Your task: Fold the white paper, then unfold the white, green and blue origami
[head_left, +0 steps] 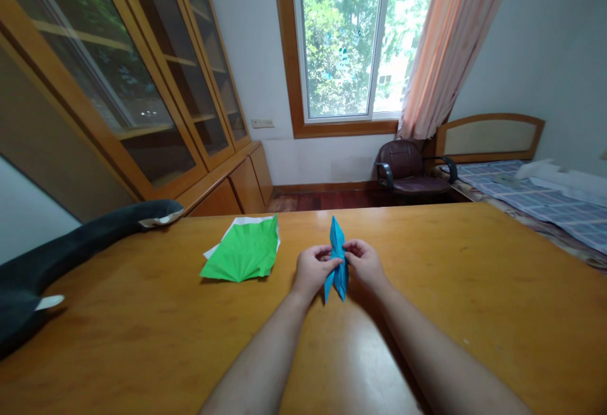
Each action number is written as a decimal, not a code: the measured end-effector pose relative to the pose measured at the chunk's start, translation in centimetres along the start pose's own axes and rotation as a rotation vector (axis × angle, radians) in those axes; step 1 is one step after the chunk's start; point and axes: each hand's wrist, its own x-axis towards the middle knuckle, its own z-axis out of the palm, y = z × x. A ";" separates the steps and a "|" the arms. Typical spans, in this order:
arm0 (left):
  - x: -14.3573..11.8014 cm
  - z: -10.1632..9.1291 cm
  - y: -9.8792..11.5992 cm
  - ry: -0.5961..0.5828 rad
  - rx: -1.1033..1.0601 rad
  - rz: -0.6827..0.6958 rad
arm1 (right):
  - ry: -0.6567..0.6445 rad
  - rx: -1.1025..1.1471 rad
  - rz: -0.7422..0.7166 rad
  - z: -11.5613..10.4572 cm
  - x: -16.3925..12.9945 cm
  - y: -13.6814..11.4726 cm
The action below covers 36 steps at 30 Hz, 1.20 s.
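Observation:
A folded blue paper piece (337, 241) stands upright between my hands over the wooden table (474, 288). My left hand (312, 269) pinches its left side with thumb and fingertips. From the other side, my right hand (366, 262) pinches the same middle fold. The paper's pointed tip sticks up above my fingers and two flaps hang below them. A crumpled green paper sheet (244, 252) with a white underside lies flat on the table, to the left of my left hand.
A black plush toy (71, 247) with white tips lies along the table's left edge. Glass-fronted wooden cabinets (142, 86) line the left wall. Beyond the table stand a dark office chair (405, 168) and a bed (545, 200) under the window.

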 end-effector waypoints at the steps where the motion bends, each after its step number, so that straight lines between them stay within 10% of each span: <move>1: 0.0 0.0 0.0 -0.008 -0.034 -0.002 | -0.001 -0.002 -0.009 0.0 0.0 0.0; 36: 0.2 -0.4 -0.4 -0.076 -0.010 0.162 | -0.103 -0.004 0.033 -0.3 0.1 -0.5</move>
